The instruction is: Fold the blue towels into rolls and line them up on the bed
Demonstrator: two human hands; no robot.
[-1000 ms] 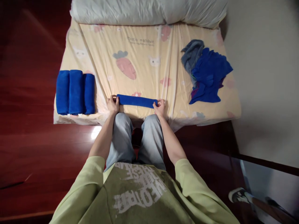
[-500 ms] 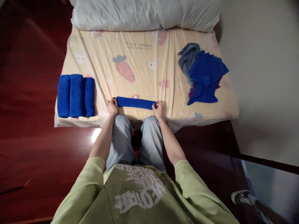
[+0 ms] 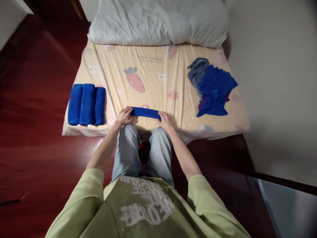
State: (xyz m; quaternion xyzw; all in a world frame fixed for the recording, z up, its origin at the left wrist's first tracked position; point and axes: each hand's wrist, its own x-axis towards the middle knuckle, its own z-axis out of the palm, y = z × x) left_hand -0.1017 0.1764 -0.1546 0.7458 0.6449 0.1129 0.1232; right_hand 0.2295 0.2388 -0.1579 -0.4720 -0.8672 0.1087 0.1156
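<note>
A blue towel [image 3: 145,112], folded into a long narrow strip, lies crosswise near the front edge of the bed. My left hand [image 3: 125,115] covers its left end, fingers curled over the cloth. At the opposite end, my right hand [image 3: 164,119] has its fingers over the top and its thumb at the near side. Both hands rest low at the sheet, and the strip bows slightly between them. Off to the left, three folded blue towels [image 3: 87,104] lie side by side. A loose heap of blue cloths [image 3: 216,89] sits to the right.
A grey cloth [image 3: 198,71] and a bit of purple show at the heap's edge. The patterned sheet [image 3: 151,82] covers the bed. Behind it lies a rolled white quilt [image 3: 158,26]. A pale wall [image 3: 267,82] stands on the right; dark red floor [image 3: 37,115] surrounds the bed.
My hands have shifted from pinching the strip's ends to lying over them, slightly closer together. The camera view has tilted a little, showing more of the room behind the bed.
</note>
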